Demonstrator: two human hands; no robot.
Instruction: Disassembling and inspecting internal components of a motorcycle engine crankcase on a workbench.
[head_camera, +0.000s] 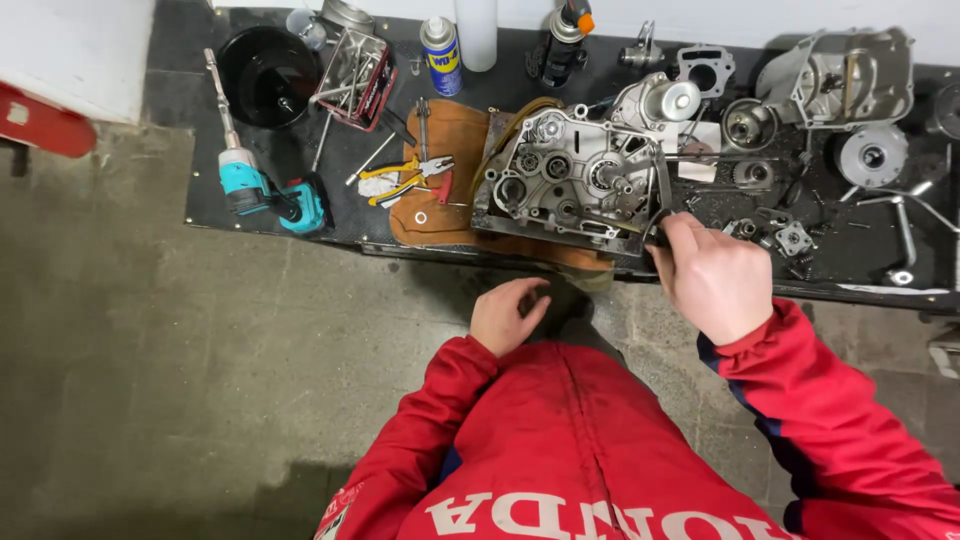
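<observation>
From my remote seat, I look down on a black surface (250, 215) where an opened engine crankcase (560, 180) lies amid loose parts. My right hand (712, 275) is closed around the black grip of a long-handled wrench (662, 195), its shaft running away from me, up toward the upper right part of the case, so its long axis points nearly straight ahead from the fist. My left hand (508, 315) hangs off the surface edge, just below the case, fingers loosely curled and holding nothing that I can see. The right hand is plainly the nearer one to the tool; the case lies just ahead and slightly left of it. A teal cordless driver (262, 190) rests well apart at far left, yellow-handled pliers (405, 178) on a brown leather cloth (450, 135) between.
</observation>
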